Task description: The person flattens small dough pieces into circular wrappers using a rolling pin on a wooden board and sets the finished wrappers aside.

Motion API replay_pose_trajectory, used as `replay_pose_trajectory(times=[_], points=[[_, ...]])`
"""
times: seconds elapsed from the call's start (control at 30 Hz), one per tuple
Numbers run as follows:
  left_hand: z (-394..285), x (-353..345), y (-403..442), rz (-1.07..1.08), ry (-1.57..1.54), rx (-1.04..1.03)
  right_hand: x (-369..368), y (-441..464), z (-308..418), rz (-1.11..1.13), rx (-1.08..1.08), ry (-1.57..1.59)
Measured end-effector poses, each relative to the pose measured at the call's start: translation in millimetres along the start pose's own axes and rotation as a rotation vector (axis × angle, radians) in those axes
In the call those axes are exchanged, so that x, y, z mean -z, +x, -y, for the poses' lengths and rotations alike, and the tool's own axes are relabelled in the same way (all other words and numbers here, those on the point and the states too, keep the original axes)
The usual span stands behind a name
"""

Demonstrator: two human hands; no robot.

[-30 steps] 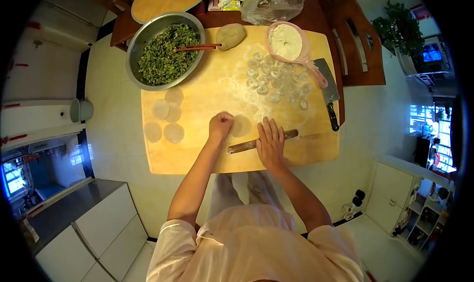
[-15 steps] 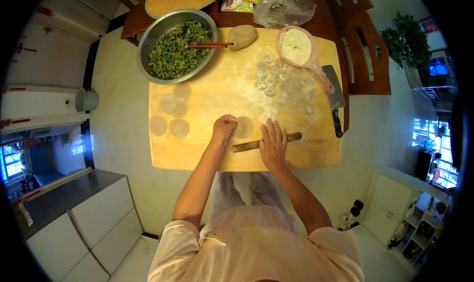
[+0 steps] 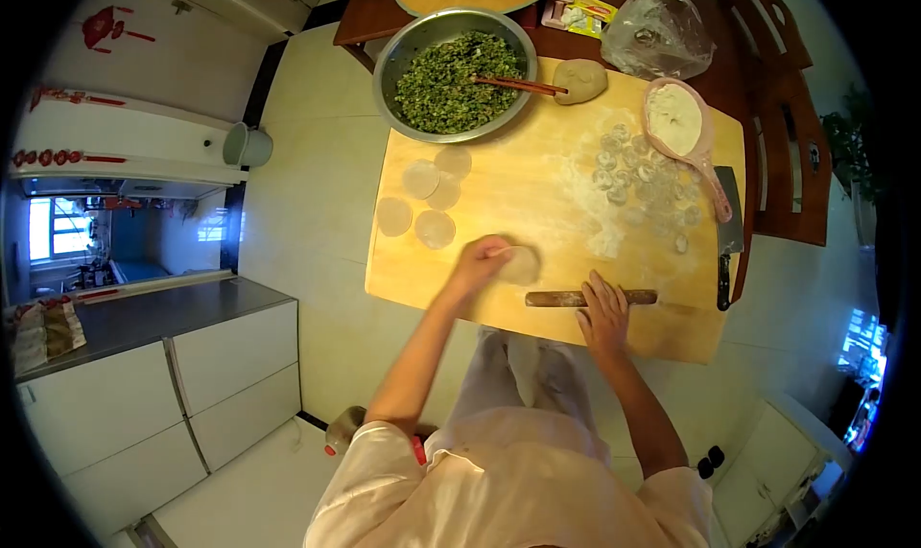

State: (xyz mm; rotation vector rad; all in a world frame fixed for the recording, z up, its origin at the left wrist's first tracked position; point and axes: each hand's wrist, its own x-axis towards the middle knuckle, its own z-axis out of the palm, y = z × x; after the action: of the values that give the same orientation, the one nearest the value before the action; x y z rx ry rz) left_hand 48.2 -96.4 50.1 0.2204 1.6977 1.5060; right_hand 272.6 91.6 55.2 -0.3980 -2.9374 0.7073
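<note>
My left hand [image 3: 477, 266] pinches the edge of a thin round dough wrapper [image 3: 519, 266], which looks slightly lifted and blurred. At the board's front, my right hand [image 3: 604, 310] lies over a dark wooden rolling pin [image 3: 554, 299], fingers across it and thumb on the near side. Several rolled wrappers [image 3: 436, 230] lie at the left of the board, some overlapping. Beyond my right hand, small floured dough pieces [image 3: 619, 176] are gathered on the right side.
A steel bowl [image 3: 386, 95] of chopped green filling, with chopsticks [image 3: 518, 85] across its rim, stands at the back left. A dough lump [image 3: 580, 82], a pink-handled scoop of flour [image 3: 675, 118] and a cleaver [image 3: 730, 224] are also on the wooden board [image 3: 518, 203].
The camera view has shifted and turned, moving the board rightward in frame. My left hand has drawn the wrapper's edge up. My right hand stays at the rolling pin.
</note>
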Motion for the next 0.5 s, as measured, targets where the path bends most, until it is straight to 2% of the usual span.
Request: replay_pose_trajectory(times=[0.1,0.13,0.17,0.23,0.33,0.37,0.4,0.5], points=[[-25.6,80.4,-24.5,-0.035,0.270,0.050,2.8,1.5,-6.0,0.009,0.095,-0.017],[-18.1,117.4,-18.1,0.083,0.385,0.043,6.8,1.4,-10.6,0.012,0.114,-0.044],[-1.1,145.4,-11.3,0.067,0.423,0.012,10.0,1.8,-15.2,0.033,0.106,-0.017],[-38.5,138.5,-4.3,-0.130,1.377,0.034,12.1,4.4,-19.4,0.071,0.093,0.050],[-50.0,90.5,30.6,-0.255,0.966,-0.301,19.3,5.7,-24.5,0.080,0.083,0.069],[-47.5,65.2,46.8,-0.184,0.888,-0.316,23.3,6.5,-26.9,0.047,0.057,0.099],[-47.0,36.5,62.2,-0.098,0.880,-0.485,23.8,6.6,-33.5,0.010,0.017,0.090],[-70.9,-64.1,96.6,0.131,0.850,-0.667,30.0,5.3,-58.8,-0.087,-0.123,0.086]])
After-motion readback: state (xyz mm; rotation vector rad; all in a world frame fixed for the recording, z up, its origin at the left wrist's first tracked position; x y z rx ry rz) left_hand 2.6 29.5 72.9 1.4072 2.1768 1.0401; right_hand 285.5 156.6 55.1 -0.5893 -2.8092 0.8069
